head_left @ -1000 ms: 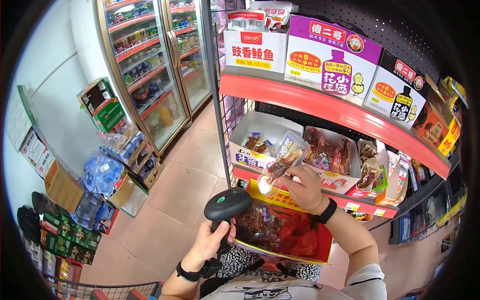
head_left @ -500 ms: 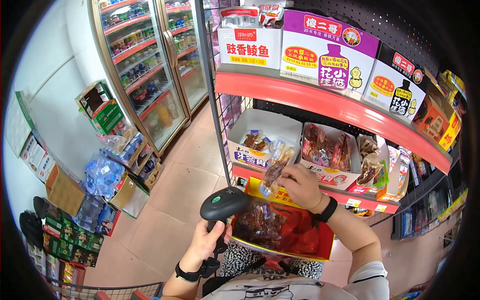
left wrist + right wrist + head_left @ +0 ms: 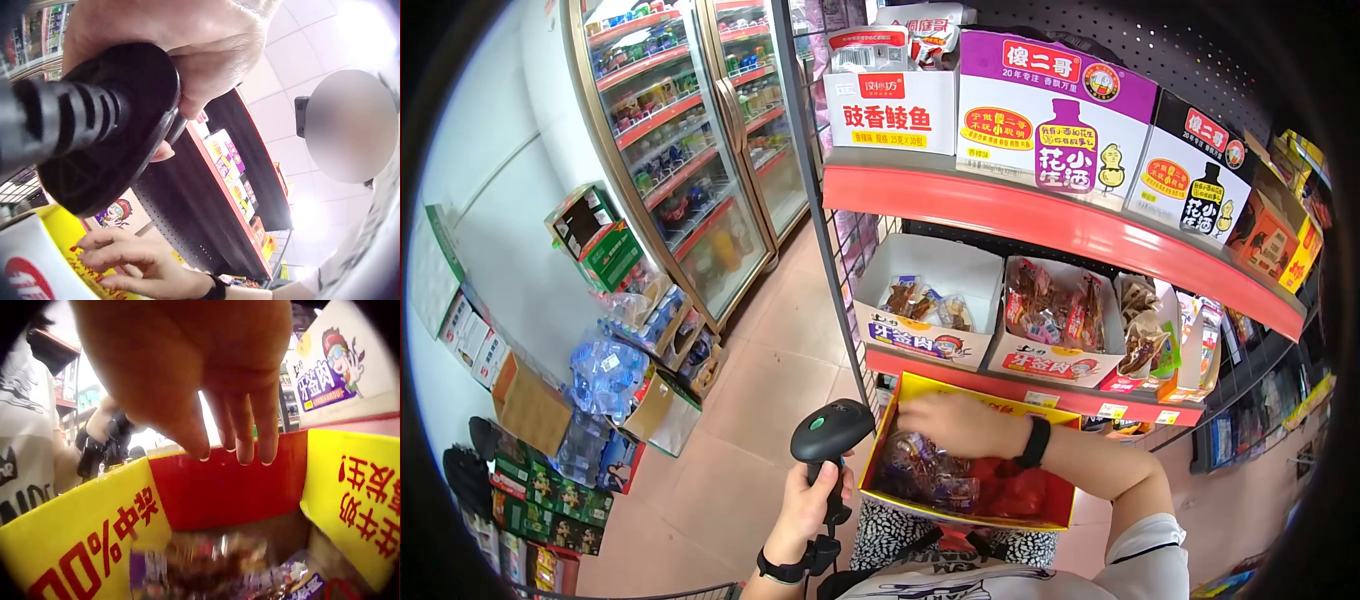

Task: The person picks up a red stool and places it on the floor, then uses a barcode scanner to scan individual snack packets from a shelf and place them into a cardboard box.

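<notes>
My left hand (image 3: pixel 803 510) grips the handle of a black barcode scanner (image 3: pixel 833 430). The scanner's head stands just left of a yellow-and-red cardboard box (image 3: pixel 237 494). In the left wrist view the scanner (image 3: pixel 125 119) and its cable collar fill much of the frame. Over that box my right hand (image 3: pixel 960 425) reaches in with fingers pointing down and nothing between them. Below those fingers, clear snack packets (image 3: pixel 212 562) of dark food lie in the box. Something red (image 3: pixel 1015 490) lies at the box's right end.
White boxes of snack packets (image 3: pixel 925 338) line the lower shelf behind. Larger printed boxes (image 3: pixel 1055 115) stand on the upper shelf, above its red edge (image 3: pixel 1050 210). Glass-door coolers (image 3: pixel 670 150) stand at the back left, with water bottles (image 3: pixel 610 375) and cartons along the left wall.
My right hand has moved left and down from before the shelf into the yellow-and-red box and has let go of the snack packet. The scanner has shifted slightly lower and left.
</notes>
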{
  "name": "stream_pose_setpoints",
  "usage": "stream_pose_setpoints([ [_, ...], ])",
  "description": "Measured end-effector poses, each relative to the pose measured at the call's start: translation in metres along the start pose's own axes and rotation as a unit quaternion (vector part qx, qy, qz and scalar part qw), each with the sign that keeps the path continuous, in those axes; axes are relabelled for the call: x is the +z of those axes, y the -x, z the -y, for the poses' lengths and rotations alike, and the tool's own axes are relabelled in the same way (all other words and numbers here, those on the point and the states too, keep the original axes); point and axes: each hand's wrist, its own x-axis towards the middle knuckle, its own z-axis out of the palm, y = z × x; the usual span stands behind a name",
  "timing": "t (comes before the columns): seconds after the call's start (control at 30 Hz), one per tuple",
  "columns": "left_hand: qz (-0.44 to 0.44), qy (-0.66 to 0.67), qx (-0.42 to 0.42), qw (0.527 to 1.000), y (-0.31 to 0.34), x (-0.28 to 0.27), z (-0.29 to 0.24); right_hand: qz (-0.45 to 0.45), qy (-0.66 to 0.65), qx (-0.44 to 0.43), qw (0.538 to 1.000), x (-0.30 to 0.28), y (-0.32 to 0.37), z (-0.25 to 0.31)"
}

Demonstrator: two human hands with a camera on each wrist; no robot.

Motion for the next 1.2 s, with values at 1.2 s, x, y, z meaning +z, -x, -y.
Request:
stream_pose_setpoints([
  [1.2,-0.018,0.029,-0.046,0.998,-0.001,-0.022,0.030,0.379,0.195,0.235,0.873,-0.055,-0.107,-0.171],
])
